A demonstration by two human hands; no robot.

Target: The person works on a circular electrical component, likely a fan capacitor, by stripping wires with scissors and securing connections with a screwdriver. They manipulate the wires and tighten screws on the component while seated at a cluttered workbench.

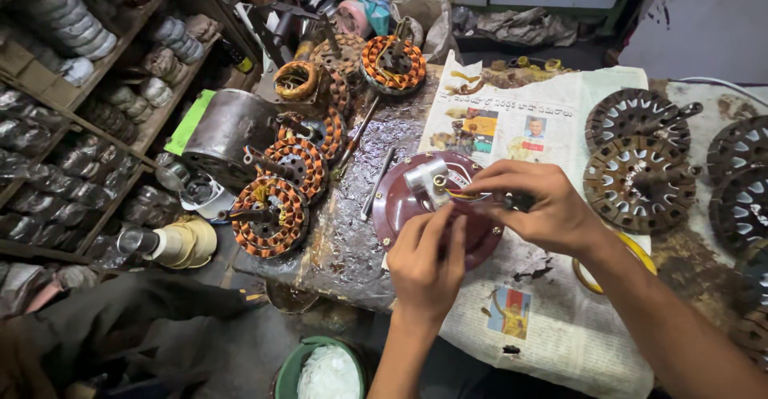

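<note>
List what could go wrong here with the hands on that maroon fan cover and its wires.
1. Both hands, left hand and right hand, pinch thin wires at the capacitor; a tug might snap one.
2. The maroon cover lies on loose newspaper and could slide.
3. The screwdriver beside it could get knocked off.

1 head-worn camera looks steeply down from close above the workbench (352, 239), facing its far edge at 12 o'clock. Both forearms enter from 6 o'clock, the left hand (428, 267) and right hand (532, 207) near frame centre. Shelves (96, 87) run along 9 to 11 o'clock; the newspaper (552, 319) spreads toward 4 o'clock.
</note>
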